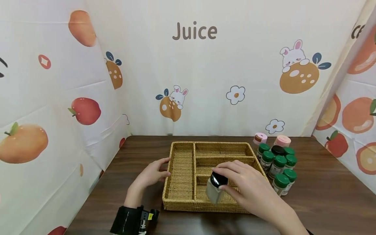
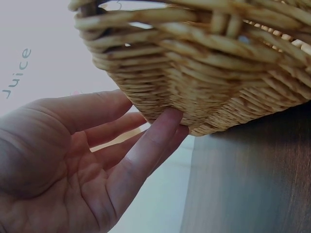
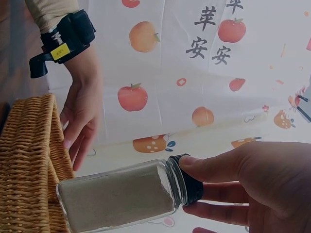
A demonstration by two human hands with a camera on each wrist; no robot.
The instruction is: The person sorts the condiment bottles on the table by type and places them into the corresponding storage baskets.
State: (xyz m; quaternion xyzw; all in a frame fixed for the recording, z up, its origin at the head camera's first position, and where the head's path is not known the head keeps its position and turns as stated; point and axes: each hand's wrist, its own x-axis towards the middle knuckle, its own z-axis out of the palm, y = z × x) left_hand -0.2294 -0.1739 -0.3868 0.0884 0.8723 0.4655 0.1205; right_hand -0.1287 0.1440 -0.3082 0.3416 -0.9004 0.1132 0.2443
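Observation:
My right hand (image 1: 249, 187) pinches the black lid of a clear glass spice jar (image 1: 214, 193) between thumb and fingers. Pale powder fills most of the jar, as the right wrist view shows. The jar hangs tilted over the front middle part of a woven basket (image 1: 179, 205) with several compartments. At the basket's left side is my left hand (image 1: 151, 173), its fingers loosely bent. In the left wrist view its fingertips (image 2: 170, 116) rest against the outer woven wall, low near a corner.
Several spice jars with green lids (image 1: 279, 161) stand close together along the basket's right side. Among them is a black lid (image 1: 277, 150), and two pink-lidded containers (image 1: 282, 141) are behind. Fruit-printed cloth (image 1: 202, 71) hangs around the dark wooden table (image 1: 141, 147).

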